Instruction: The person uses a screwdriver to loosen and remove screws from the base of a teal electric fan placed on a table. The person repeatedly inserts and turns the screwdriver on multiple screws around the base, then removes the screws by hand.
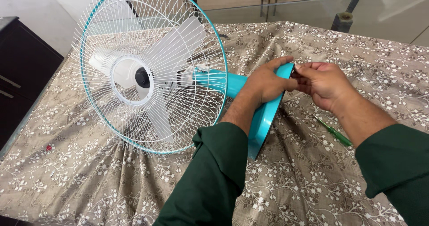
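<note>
A table fan lies on its side on a flower-patterned cloth. Its white wire cage (147, 69) with a teal rim and white blades faces left, and its teal neck (214, 79) runs right to a round teal base (264, 119) standing on edge. My left hand (266, 82) grips the top rim of the base. My right hand (324, 83) is at the underside of the base near its top edge, fingers pinched together there; what they pinch is hidden.
A green-handled screwdriver (333, 132) lies on the cloth (313, 181) just under my right forearm. A small red object (48, 148) sits at the left. A dark cabinet (20, 74) stands left of the table, and a glass panel (357, 11) behind it.
</note>
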